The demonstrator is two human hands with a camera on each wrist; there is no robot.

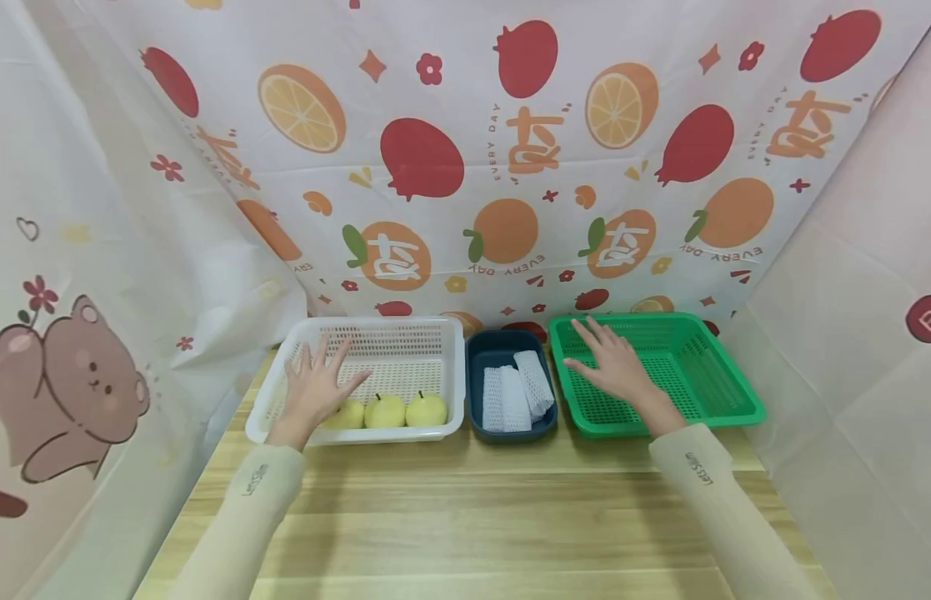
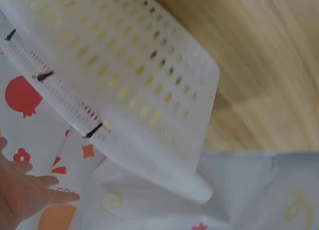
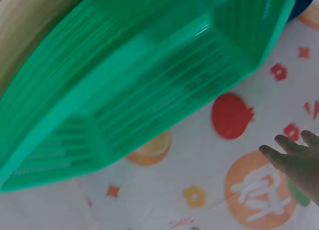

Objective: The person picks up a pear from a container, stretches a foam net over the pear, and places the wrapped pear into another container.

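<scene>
My left hand, fingers spread and straight, is over the left part of a white basket and holds nothing. Along the near side of that basket, three round yellow-green pears sit in a row, the leftmost partly hidden by the hand. Above the left side of a green basket is my right hand, its fingers extended and nothing in them. Between the baskets stands a small dark blue bin with several white foam net sleeves lying in it.
A wooden table carries all the containers. Behind them hangs a fruit-print cloth. Pale printed sheets close off the left and right sides.
</scene>
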